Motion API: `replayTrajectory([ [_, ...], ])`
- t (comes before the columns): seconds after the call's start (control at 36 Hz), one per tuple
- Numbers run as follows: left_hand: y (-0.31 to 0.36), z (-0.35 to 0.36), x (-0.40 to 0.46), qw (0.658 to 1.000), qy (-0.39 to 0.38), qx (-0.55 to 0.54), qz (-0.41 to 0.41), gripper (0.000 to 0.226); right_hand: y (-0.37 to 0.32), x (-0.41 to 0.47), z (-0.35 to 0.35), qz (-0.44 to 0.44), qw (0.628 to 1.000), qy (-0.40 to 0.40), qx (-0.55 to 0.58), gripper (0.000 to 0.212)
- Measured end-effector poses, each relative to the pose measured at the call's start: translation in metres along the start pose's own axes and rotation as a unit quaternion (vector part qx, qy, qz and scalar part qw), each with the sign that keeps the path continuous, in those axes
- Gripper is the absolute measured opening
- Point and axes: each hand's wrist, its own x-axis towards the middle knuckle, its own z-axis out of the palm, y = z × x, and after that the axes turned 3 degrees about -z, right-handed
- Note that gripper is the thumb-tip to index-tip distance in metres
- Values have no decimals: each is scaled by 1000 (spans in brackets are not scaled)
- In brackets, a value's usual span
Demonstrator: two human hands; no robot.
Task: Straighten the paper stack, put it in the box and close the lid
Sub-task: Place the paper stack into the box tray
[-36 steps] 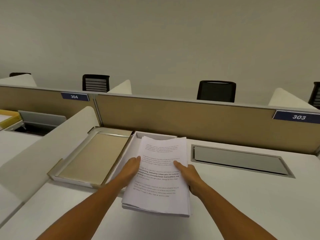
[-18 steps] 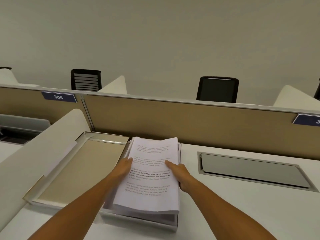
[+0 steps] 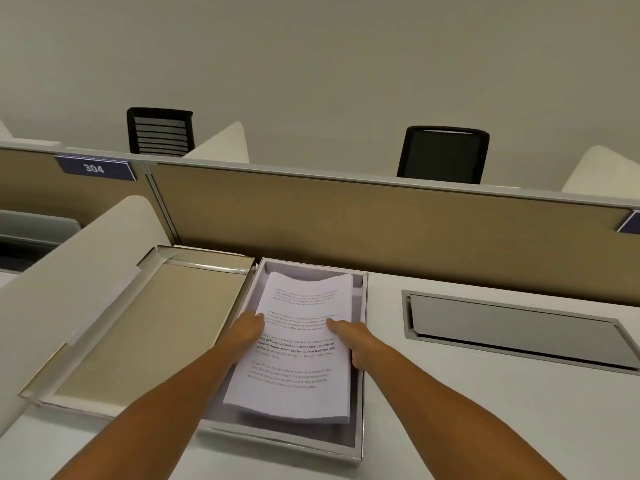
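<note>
A white paper stack (image 3: 298,344) with printed text sits inside the shallow white box (image 3: 358,441), its near end raised slightly above the box floor. My left hand (image 3: 247,332) grips the stack's left edge and my right hand (image 3: 349,341) grips its right edge, thumbs on top. The box's lid (image 3: 138,327) lies open to the left, its beige inner face up, joined along the box's left side.
A tan partition (image 3: 381,223) runs behind the box. A grey cable hatch (image 3: 512,327) is set in the desk to the right. A white curved divider (image 3: 69,271) rises at the left of the lid. Two black chairs stand beyond the partition.
Both hands have carried the paper stack forward and down from above the desk's near side into the box. The view has shifted closer and to the right.
</note>
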Motion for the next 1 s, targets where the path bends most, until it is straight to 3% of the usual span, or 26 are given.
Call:
replayTrajectory([
  [0.28,2,4,3,999,37,13,-14,42,-3,-2,5,28,997,-4,-67,37],
  [0.58,0,-5,-10,997,55,38,33,42,-2,-14,15,-9,996,14,-89,9],
  [0.72,-8,-12,-23,994,44,33,91,43,11,-18,17,-117,972,70,-191,28],
  [0.89,-25,-26,-44,978,164,6,129,36,22,-38,14,-192,950,68,-238,39],
  [1.0,-44,-33,-62,943,323,-9,82,37,27,-48,13,-209,942,88,-248,48],
])
